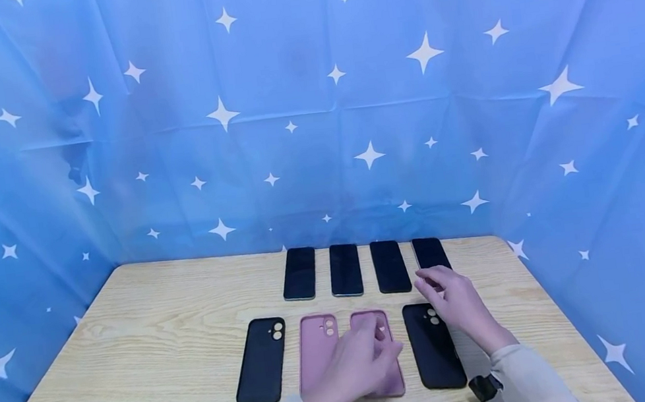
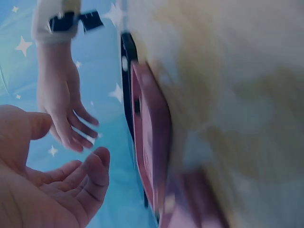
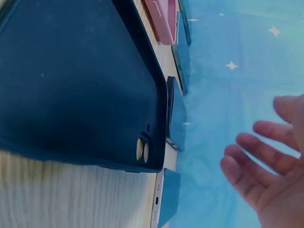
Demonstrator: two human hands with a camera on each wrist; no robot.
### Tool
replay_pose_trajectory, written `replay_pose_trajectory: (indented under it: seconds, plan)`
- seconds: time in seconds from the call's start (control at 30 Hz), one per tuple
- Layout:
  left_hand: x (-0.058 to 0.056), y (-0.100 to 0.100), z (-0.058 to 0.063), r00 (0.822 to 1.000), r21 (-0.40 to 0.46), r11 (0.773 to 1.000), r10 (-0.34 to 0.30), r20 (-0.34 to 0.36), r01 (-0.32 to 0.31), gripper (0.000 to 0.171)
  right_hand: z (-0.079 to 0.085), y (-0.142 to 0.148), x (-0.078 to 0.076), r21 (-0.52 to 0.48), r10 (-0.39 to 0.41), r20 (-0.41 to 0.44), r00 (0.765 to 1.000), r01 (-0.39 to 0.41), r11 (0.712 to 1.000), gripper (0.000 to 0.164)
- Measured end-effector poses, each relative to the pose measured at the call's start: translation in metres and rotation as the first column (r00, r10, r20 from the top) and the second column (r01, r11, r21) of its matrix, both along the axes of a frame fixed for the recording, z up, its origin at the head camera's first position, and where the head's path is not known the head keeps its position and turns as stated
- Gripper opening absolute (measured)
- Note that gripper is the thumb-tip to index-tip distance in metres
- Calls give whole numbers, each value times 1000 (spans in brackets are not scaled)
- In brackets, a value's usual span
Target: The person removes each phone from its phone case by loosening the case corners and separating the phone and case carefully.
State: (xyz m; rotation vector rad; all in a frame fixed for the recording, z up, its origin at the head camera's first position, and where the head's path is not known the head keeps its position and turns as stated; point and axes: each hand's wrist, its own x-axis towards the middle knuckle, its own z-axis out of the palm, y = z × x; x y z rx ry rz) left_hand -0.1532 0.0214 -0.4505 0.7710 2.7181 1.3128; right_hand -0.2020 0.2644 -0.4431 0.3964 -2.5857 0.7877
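Note:
My left hand (image 1: 353,364) hovers over two pink phone cases, its fingers loosely bent and holding nothing. It partly covers the left pink phone case (image 1: 315,344) and the right pink phone case (image 1: 393,386). Above the upper right side of the right black phone case (image 1: 436,357) is my right hand (image 1: 459,301), fingers relaxed, fingertips at the near end of the rightmost phone (image 1: 431,253). In the right wrist view, no object lies in that hand (image 3: 268,164). The cases lie with their hollow side up, camera cutouts at the far end.
Three more dark phones, the left one (image 1: 299,274), the second (image 1: 345,270) and the third (image 1: 390,266), lie in a row along the back of the wooden table (image 1: 137,355). Another black phone case (image 1: 261,362) lies left of the pink ones. A blue star-patterned curtain (image 1: 292,145) surrounds the table.

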Motion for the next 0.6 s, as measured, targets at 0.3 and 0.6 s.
replay_pose_trajectory:
  seconds: [0.3, 0.6]
  plan:
    - [-27, -41, 6, 920, -181, 981, -13, -391, -63, 56, 5, 0, 5, 43, 73, -72, 995, -70, 997, 43]
    - [-59, -81, 28, 787, -266, 949, -35, -616, -166, 68, 27, -2, 2, 140, 141, -88, 986, -127, 982, 60]
